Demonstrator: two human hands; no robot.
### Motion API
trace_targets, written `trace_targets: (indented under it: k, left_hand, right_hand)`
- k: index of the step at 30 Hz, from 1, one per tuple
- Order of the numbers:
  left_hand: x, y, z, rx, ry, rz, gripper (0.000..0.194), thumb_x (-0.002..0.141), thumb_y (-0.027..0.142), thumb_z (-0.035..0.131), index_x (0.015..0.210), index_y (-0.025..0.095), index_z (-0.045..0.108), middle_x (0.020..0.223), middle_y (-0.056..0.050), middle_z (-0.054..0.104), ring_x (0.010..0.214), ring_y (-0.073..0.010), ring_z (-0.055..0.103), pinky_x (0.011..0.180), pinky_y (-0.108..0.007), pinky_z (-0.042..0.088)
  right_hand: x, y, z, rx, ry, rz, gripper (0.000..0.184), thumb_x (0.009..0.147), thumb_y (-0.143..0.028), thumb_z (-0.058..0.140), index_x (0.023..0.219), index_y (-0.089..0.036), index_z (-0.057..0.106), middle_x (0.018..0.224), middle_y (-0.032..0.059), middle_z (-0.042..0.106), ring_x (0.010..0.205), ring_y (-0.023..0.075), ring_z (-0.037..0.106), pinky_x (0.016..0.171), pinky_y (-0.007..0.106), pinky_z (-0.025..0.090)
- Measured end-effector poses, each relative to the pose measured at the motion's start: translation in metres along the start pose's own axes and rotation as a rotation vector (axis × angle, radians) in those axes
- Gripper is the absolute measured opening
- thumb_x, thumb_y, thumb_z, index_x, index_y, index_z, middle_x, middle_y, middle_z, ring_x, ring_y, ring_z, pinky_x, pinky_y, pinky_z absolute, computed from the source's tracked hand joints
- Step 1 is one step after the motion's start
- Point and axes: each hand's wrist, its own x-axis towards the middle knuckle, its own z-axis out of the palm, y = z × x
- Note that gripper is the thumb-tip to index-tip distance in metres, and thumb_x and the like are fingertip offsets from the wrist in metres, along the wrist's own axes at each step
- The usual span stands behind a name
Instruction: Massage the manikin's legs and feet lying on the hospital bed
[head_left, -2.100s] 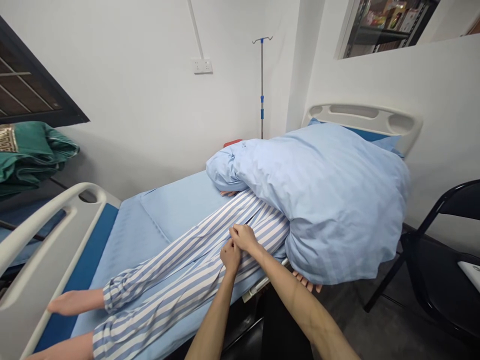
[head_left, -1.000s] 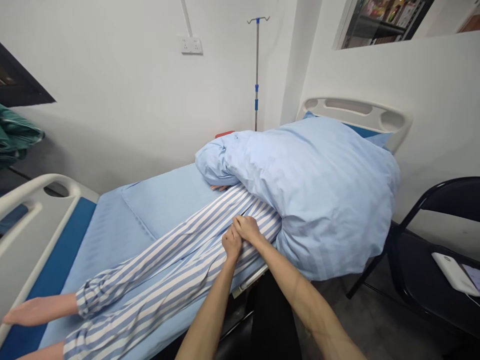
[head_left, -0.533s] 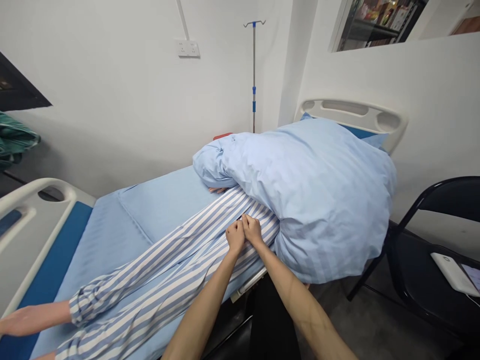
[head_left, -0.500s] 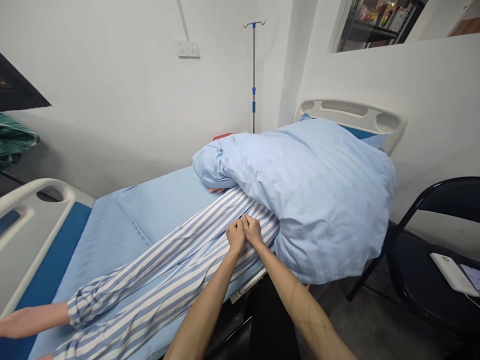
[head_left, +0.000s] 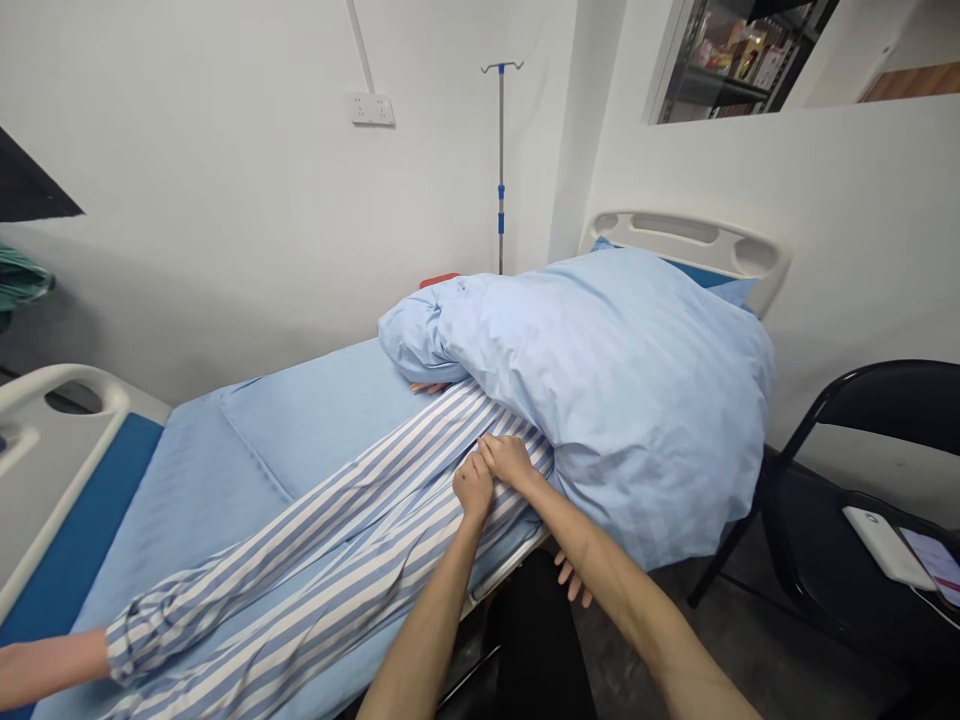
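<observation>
A figure in blue and white striped trousers (head_left: 352, 545) lies on a hospital bed (head_left: 300, 425), its upper body hidden under a light blue duvet (head_left: 600, 380). My left hand (head_left: 474, 487) and my right hand (head_left: 508, 461) sit side by side at the trousers' waist, just below the duvet's edge. Both have fingers curled, pinching the striped cloth. One hand of the figure (head_left: 568, 580) hangs off the near side of the bed, another (head_left: 429, 388) peeks out beyond the duvet.
A white footboard (head_left: 45, 440) stands at the left, a white headboard (head_left: 686, 240) at the right. An IV pole (head_left: 501, 160) rises behind the bed. A black chair (head_left: 862, 500) at the right holds a white device (head_left: 885, 545) and a phone (head_left: 934, 550).
My two hands stay together at the waist of the trousers, shifting only slightly. The view has drifted right, so the footboard and the bare feet slid toward the left edge.
</observation>
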Motion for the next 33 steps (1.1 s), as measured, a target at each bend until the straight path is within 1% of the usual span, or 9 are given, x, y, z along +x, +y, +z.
trace_targets:
  k: [3, 7, 11, 14, 17, 22, 27, 29, 33]
  left_hand:
    - [-0.003, 0.007, -0.004, 0.049, -0.061, -0.08, 0.036, 0.101, 0.017, 0.037, 0.078, 0.018, 0.063, 0.081, -0.011, 0.069, 0.071, -0.0184, 0.058, 0.066, -0.031, 0.03]
    - [0.002, 0.016, -0.01, 0.009, -0.093, -0.112, 0.032, 0.099, 0.016, 0.041, 0.079, 0.016, 0.065, 0.081, -0.01, 0.069, 0.071, -0.0178, 0.058, 0.064, -0.03, 0.028]
    - [0.016, 0.032, -0.012, -0.204, -0.064, -0.153, 0.036, 0.099, 0.02, 0.042, 0.067, 0.017, 0.059, 0.073, -0.007, 0.066, 0.069, -0.0159, 0.056, 0.065, -0.028, 0.03]
    - [0.022, 0.047, -0.006, -0.409, -0.033, -0.273, 0.043, 0.101, 0.024, 0.037, 0.06, 0.019, 0.053, 0.065, -0.005, 0.062, 0.065, -0.0149, 0.054, 0.063, -0.027, 0.032]
    - [0.022, 0.054, 0.003, -0.438, 0.0, -0.32, 0.042, 0.1, 0.022, 0.037, 0.06, 0.02, 0.05, 0.063, -0.004, 0.059, 0.063, -0.0143, 0.052, 0.062, -0.027, 0.032]
    - [0.018, 0.051, 0.009, -0.309, -0.012, -0.266, 0.035, 0.099, 0.021, 0.042, 0.066, 0.02, 0.054, 0.064, -0.004, 0.056, 0.063, -0.0154, 0.053, 0.061, -0.028, 0.031]
    - [0.013, 0.053, 0.01, -0.224, -0.004, -0.239, 0.032, 0.099, 0.016, 0.039, 0.076, 0.017, 0.062, 0.075, -0.008, 0.066, 0.07, -0.0173, 0.059, 0.067, -0.029, 0.033]
    - [0.01, 0.058, 0.011, -0.19, -0.016, -0.232, 0.03, 0.099, 0.019, 0.041, 0.08, 0.017, 0.064, 0.08, -0.01, 0.069, 0.075, -0.0184, 0.061, 0.068, -0.03, 0.033]
    - [0.006, 0.06, 0.008, -0.228, -0.077, -0.206, 0.028, 0.098, 0.023, 0.042, 0.079, 0.019, 0.062, 0.08, -0.007, 0.069, 0.077, -0.0171, 0.061, 0.069, -0.028, 0.033]
  right_hand:
    - [-0.002, 0.007, 0.007, 0.012, 0.031, 0.03, 0.039, 0.107, -0.032, 0.04, 0.098, -0.018, 0.075, 0.091, 0.0103, 0.079, 0.08, 0.0185, 0.071, 0.066, 0.025, 0.037]
    - [-0.001, 0.014, 0.018, 0.108, 0.133, 0.057, 0.039, 0.107, -0.032, 0.041, 0.09, -0.018, 0.073, 0.085, 0.0083, 0.078, 0.073, 0.0158, 0.067, 0.063, 0.025, 0.031]
    - [0.004, 0.022, 0.023, 0.244, 0.214, 0.087, 0.041, 0.106, -0.03, 0.039, 0.08, -0.018, 0.069, 0.076, 0.0069, 0.075, 0.065, 0.0142, 0.061, 0.061, 0.026, 0.028]
    - [0.009, 0.029, 0.025, 0.359, 0.26, 0.092, 0.045, 0.106, -0.03, 0.036, 0.074, -0.018, 0.064, 0.07, 0.0052, 0.07, 0.061, 0.0135, 0.056, 0.06, 0.026, 0.028]
    - [0.01, 0.033, 0.028, 0.423, 0.28, 0.087, 0.049, 0.108, -0.034, 0.034, 0.069, -0.019, 0.06, 0.064, 0.003, 0.066, 0.058, 0.0129, 0.052, 0.059, 0.025, 0.029]
    - [0.009, 0.03, 0.016, 0.25, 0.16, 0.077, 0.043, 0.108, -0.028, 0.034, 0.081, -0.017, 0.066, 0.075, 0.0063, 0.072, 0.065, 0.0146, 0.06, 0.061, 0.024, 0.033]
    - [0.011, 0.036, -0.009, -0.058, -0.013, -0.019, 0.032, 0.106, -0.027, 0.041, 0.103, -0.014, 0.071, 0.086, 0.0129, 0.075, 0.074, 0.019, 0.067, 0.062, 0.026, 0.037]
    - [0.012, 0.041, -0.012, -0.101, -0.036, -0.041, 0.03, 0.104, -0.021, 0.042, 0.105, -0.013, 0.071, 0.09, 0.0137, 0.075, 0.076, 0.0189, 0.067, 0.062, 0.026, 0.038]
    - [0.009, 0.048, -0.009, -0.041, 0.002, 0.07, 0.04, 0.106, -0.021, 0.034, 0.102, -0.015, 0.073, 0.092, 0.0123, 0.076, 0.077, 0.0169, 0.067, 0.062, 0.025, 0.037]
